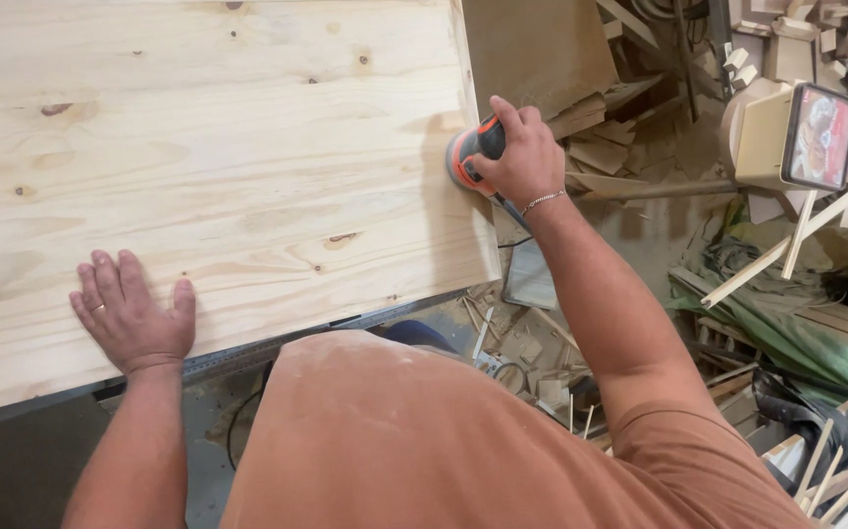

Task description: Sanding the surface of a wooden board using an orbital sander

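Note:
A large pale pine board [218, 167] with knots fills the left and middle of the head view. My right hand [520, 157] grips an orange and grey sander [471, 155] that rests on the board's right edge. My left hand [132, 313] lies flat, fingers spread, on the board near its front edge. A ring shows on that hand and a thin bracelet on my right wrist.
A metal bench edge [277, 343] runs under the board's front. Wood offcuts and scraps [610, 137] litter the floor to the right. A small screen on a wooden stand [816, 137] sits at the far right, with green cloth [786, 333] and sticks below.

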